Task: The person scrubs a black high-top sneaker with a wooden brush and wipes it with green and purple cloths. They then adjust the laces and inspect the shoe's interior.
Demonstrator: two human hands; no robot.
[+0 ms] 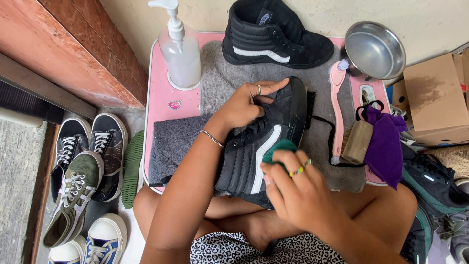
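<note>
A clear pump bottle [180, 49] stands at eleven o'clock; a brown cardboard box [436, 98] sits at three o'clock; a small heart sticker [175, 104] lies below the bottle.

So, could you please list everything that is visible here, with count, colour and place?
high-top shoe: 1, black with white stripe, on the grey towel, held by both hands
second high-top shoe: 1, black, top of tray
green cloth: 1, under right fingers
grey towel: 1, over pink tray
pump bottle: 1, clear, tray's left corner
pink brush: 1, right of shoe
wooden brush: 1, beside purple cloth
metal bowl: 1, silver, top right
cardboard box: 1, brown, far right
sneakers on floor: several, left
left hand: on the laces
right hand: pressing green cloth on shoe
</note>
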